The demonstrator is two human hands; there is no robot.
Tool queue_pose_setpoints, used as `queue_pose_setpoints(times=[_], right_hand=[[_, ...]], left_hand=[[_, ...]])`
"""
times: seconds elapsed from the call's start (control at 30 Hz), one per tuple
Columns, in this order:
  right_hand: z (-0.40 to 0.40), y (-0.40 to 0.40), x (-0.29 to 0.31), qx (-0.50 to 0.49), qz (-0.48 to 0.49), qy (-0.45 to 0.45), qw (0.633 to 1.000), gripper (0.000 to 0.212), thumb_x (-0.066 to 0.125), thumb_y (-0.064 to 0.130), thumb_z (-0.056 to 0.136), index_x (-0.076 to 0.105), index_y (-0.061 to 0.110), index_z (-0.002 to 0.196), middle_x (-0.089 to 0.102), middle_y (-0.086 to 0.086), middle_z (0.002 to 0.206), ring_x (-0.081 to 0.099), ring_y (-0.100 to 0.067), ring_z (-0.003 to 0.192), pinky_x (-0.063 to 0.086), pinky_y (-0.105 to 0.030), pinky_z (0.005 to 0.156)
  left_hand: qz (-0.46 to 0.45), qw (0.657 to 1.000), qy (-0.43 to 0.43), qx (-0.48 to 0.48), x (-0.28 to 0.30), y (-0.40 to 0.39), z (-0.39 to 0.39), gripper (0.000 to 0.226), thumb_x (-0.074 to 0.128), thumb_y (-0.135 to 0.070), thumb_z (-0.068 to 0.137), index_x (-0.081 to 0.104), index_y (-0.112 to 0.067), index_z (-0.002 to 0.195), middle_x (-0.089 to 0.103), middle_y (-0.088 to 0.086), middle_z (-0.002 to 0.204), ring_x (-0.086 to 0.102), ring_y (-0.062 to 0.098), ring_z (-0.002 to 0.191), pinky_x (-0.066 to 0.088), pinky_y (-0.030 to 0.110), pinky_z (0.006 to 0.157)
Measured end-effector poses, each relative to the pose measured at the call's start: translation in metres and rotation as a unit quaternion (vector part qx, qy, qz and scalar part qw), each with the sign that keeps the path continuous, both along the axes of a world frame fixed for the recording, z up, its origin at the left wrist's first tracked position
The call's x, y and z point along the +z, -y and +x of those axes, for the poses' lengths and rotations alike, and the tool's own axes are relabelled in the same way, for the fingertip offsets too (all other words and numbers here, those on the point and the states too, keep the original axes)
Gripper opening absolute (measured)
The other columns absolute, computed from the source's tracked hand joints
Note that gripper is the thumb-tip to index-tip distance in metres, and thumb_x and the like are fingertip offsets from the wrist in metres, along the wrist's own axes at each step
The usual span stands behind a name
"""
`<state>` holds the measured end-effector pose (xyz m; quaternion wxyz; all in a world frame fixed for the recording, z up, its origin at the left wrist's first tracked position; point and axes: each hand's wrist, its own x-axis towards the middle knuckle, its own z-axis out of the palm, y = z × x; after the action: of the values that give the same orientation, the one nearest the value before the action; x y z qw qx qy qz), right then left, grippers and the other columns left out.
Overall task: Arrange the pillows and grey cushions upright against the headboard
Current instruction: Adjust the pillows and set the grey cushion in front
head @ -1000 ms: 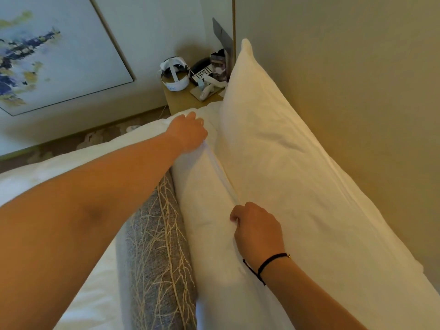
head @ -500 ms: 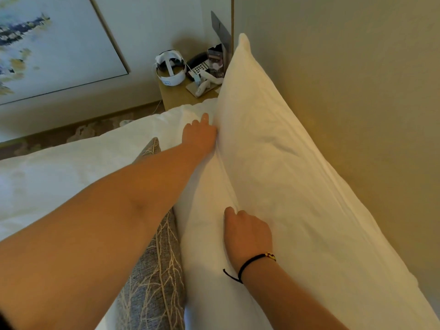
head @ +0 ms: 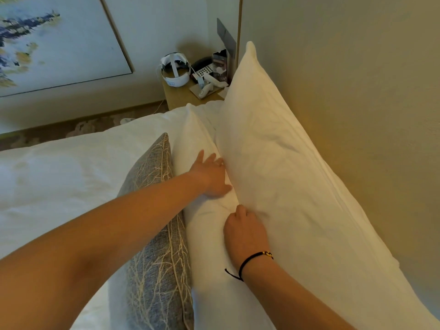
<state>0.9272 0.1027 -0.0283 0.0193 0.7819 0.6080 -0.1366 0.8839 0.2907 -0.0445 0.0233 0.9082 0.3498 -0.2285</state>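
A large white pillow [head: 281, 167] stands upright against the beige headboard [head: 357, 91]. In front of it stands a second white pillow [head: 192, 144], and a grey cushion [head: 154, 234] with a pale branch pattern leans against that one's front. My left hand [head: 210, 176] lies flat, fingers spread, on the top edge of the front pillow by the seam between the two pillows. My right hand [head: 245, 232], with a black cord on the wrist, presses into the same seam lower down; its fingertips are tucked out of sight.
White bedding [head: 59, 177] spreads to the left. A wooden bedside table [head: 183, 96] beyond the pillows carries a white headset [head: 176, 70], a phone [head: 204, 67] and small items. A framed painting [head: 47, 44] hangs on the far wall.
My left hand has slid back along the top of the front pillow toward me. More of that pillow and the grey cushion's far corner now show. My right hand stays pressed in the seam.
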Motion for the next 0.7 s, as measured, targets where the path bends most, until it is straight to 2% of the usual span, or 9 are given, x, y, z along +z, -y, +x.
queue_pose_setpoints(times=[0.07,0.13,0.2,0.27,0.37,0.47,0.57,0.63,0.7], right_hand=[[-0.010,0.020,0.001,-0.013,0.029,-0.046,0.998,0.030,0.034,0.006,0.095,0.051,0.009,0.118,0.049,-0.008,0.122,0.050,-0.025,0.103,0.040,-0.032,0.071],[-0.022,0.042,0.001,-0.054,0.026,-0.145,0.988,0.042,0.030,0.022,0.102,0.035,0.008,0.142,0.040,-0.007,0.144,0.041,-0.023,0.126,0.039,-0.029,0.094],[-0.035,0.064,0.001,-0.083,-0.027,-0.230,0.969,0.069,0.029,0.050,0.101,0.010,0.009,0.154,0.014,-0.007,0.161,0.015,-0.019,0.146,0.017,-0.027,0.116],[-0.043,0.085,-0.002,-0.092,-0.065,-0.245,0.963,0.090,0.034,0.065,0.093,-0.006,0.012,0.154,-0.004,-0.004,0.163,0.001,-0.017,0.149,0.008,-0.028,0.120],[-0.044,0.117,-0.005,-0.099,-0.086,-0.216,0.968,0.101,0.044,0.067,0.089,-0.014,0.013,0.152,-0.008,-0.002,0.163,0.001,-0.016,0.149,0.012,-0.029,0.119],[-0.041,0.144,-0.001,-0.135,-0.105,-0.205,0.964,0.099,0.043,0.069,0.087,-0.007,0.017,0.154,0.003,0.001,0.163,0.015,-0.015,0.147,0.025,-0.030,0.115],[-0.044,0.171,0.007,-0.155,-0.094,-0.142,0.973,0.090,0.038,0.073,0.086,0.015,0.018,0.153,0.029,0.002,0.156,0.040,-0.019,0.135,0.039,-0.033,0.102],[-0.047,0.191,0.013,-0.163,-0.081,-0.096,0.979,0.082,0.034,0.077,0.083,0.033,0.021,0.143,0.048,0.005,0.141,0.053,-0.018,0.118,0.046,-0.033,0.088],[-0.050,0.211,0.017,-0.164,-0.088,-0.066,0.980,0.077,0.029,0.083,0.078,0.044,0.025,0.126,0.058,0.007,0.122,0.059,-0.016,0.103,0.045,-0.032,0.073]], left_hand=[[0.014,1.000,-0.008,-0.015,-0.001,0.012,-0.009,0.098,0.025,-0.079,0.080,0.012,-0.018,0.156,0.010,-0.001,0.164,-0.002,0.025,0.151,-0.010,0.058,0.116],[0.041,0.999,-0.017,0.006,0.001,0.020,-0.014,0.104,0.025,-0.083,0.077,0.013,-0.019,0.157,0.010,-0.003,0.164,-0.004,0.025,0.151,-0.009,0.060,0.115],[0.064,0.996,-0.022,0.055,0.006,0.027,-0.014,0.104,0.029,-0.083,0.078,0.012,-0.017,0.157,0.007,0.000,0.165,-0.005,0.028,0.151,-0.007,0.062,0.115],[0.065,0.993,-0.011,0.095,0.010,0.039,-0.012,0.099,0.033,-0.078,0.084,0.012,-0.015,0.157,0.004,0.004,0.165,-0.007,0.031,0.150,-0.005,0.063,0.115],[0.014,0.994,0.034,0.107,0.014,0.067,-0.013,0.086,0.032,-0.072,0.089,0.021,-0.018,0.155,0.004,0.004,0.165,-0.008,0.032,0.150,-0.003,0.064,0.115],[-0.044,0.993,0.050,0.099,0.017,0.104,-0.026,0.079,0.031,-0.072,0.089,0.027,-0.024,0.153,-0.002,0.003,0.165,-0.015,0.031,0.149,-0.004,0.071,0.111],[-0.087,0.989,0.064,0.099,0.020,0.146,-0.042,0.071,0.035,-0.066,0.091,0.028,-0.029,0.151,-0.010,0.004,0.165,-0.023,0.032,0.147,-0.001,0.077,0.107],[-0.114,0.987,0.066,0.087,0.022,0.176,-0.047,0.063,0.034,-0.061,0.093,0.036,-0.030,0.148,-0.009,0.003,0.165,-0.026,0.033,0.146,-0.001,0.079,0.105],[-0.139,0.987,0.056,0.065,0.025,0.203,-0.046,0.057,0.032,-0.058,0.094,0.048,-0.029,0.141,0.005,0.000,0.165,-0.022,0.031,0.147,-0.005,0.080,0.102]])
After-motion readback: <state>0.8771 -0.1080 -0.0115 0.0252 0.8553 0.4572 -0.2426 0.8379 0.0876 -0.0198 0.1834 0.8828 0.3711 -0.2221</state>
